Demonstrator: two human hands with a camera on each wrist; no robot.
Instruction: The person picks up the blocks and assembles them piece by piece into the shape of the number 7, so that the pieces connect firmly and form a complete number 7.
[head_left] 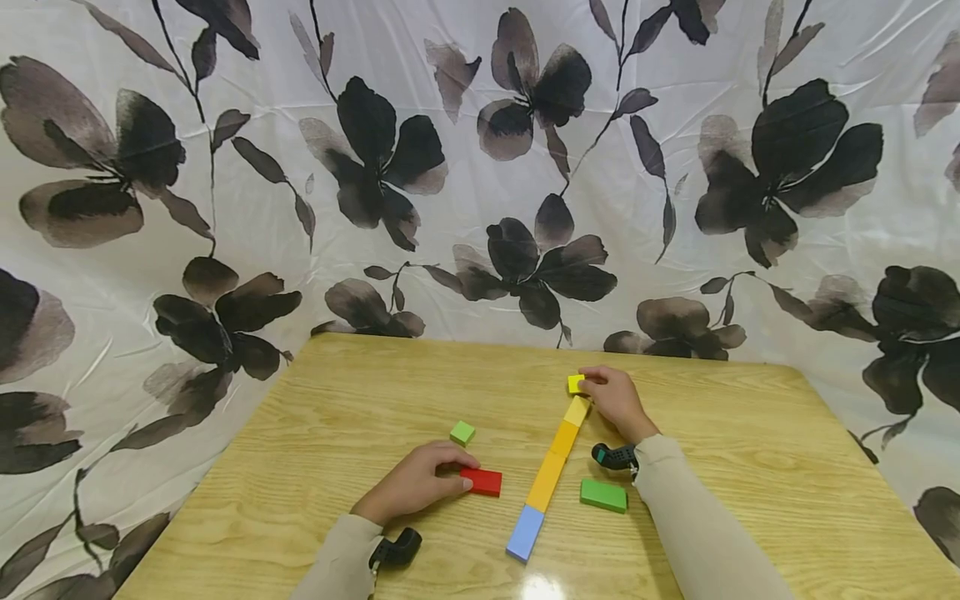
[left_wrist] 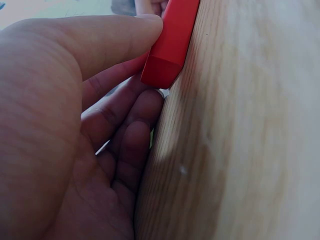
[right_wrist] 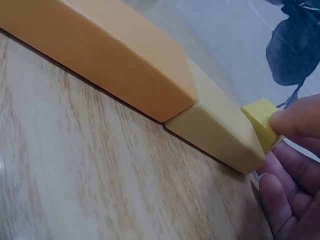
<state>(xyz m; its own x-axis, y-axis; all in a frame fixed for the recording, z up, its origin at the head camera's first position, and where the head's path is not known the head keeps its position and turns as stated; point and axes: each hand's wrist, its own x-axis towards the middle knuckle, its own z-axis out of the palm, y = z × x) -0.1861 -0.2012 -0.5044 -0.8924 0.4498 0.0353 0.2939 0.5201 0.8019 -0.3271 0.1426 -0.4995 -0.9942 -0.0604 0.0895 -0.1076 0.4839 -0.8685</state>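
A line of blocks runs up the middle of the table in the head view: a blue block (head_left: 525, 533) nearest, two orange blocks (head_left: 546, 481), then a pale yellow block (head_left: 577, 411). At its far end my right hand (head_left: 617, 402) pinches a small bright yellow block (head_left: 575, 384) between thumb and fingers. In the right wrist view that yellow block (right_wrist: 261, 119) looks tilted, right at the end of the pale yellow block (right_wrist: 220, 130). Left of the line, my left hand (head_left: 423, 481) holds a red block (head_left: 486, 482) by its left end, low at the tabletop.
A small light green block (head_left: 462, 432) lies beyond the left hand. A longer green block (head_left: 603, 495) sits right of the line, near the right wrist's black camera (head_left: 615, 456). Behind the wooden table (head_left: 360, 383) hangs a flower-patterned cloth (head_left: 465, 208).
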